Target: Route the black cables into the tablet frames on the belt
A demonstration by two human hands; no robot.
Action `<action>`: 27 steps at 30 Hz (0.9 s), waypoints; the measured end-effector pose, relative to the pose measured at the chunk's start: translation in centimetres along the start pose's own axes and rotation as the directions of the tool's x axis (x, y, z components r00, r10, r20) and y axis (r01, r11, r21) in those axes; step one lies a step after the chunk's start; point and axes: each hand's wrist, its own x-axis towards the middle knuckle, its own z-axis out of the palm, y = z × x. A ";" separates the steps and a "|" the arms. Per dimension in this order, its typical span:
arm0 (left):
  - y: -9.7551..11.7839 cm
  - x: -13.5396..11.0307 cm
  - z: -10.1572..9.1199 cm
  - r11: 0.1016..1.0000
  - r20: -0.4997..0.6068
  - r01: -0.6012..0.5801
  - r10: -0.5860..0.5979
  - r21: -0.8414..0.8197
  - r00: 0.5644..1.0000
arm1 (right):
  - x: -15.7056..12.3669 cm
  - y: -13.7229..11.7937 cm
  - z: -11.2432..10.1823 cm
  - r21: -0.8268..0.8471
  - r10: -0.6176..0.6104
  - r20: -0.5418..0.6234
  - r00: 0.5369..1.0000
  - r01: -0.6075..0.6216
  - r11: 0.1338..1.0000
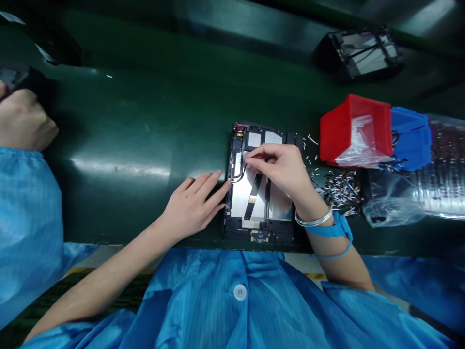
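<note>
From my seat, the relation that matters is at the left edge of a flat, black-framed device with a silver metal panel (262, 194), lying on the dark green worktable (127, 121) with its long axis pointing away from the wearer. A thin, flexible black cable (242, 175) curves from that edge, away from the wearer and rightward, into the right hand (281, 167), whose thumb and forefinger appear to pinch it. The left hand (192, 206) is nearer the cable's edge-side end, fingers spread and grasping nothing, a fingertip touching the device's rim. I count one device between these hands, one bent cable, though I can't tell whether it is doubled, and two black strips across the panel. To the right I count one red plastic bin (334, 131), one blue plastic bin (412, 133) and one heap of small metallic parts (343, 189), too jumbled to number.
</note>
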 end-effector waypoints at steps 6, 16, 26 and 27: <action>0.0 1.3 -0.4 0.995 0.006 -0.092 0.092 0.042 0.996 | 1.3 0.0 -0.3 -0.045 0.014 0.062 0.998 -0.012 0.999; -1.2 1.6 0.2 0.980 0.075 -0.176 0.170 0.092 0.983 | 1.9 -0.5 -0.2 -0.172 0.085 0.095 0.992 -0.068 0.983; -2.4 2.9 -0.6 0.922 0.107 -0.384 0.377 0.049 0.920 | 1.6 -0.8 0.1 -0.255 0.081 0.071 0.994 -0.061 0.965; -2.6 3.1 -0.6 0.916 0.108 -0.399 0.393 0.036 0.913 | 1.7 -0.8 0.1 -0.261 0.084 0.071 0.994 -0.063 0.963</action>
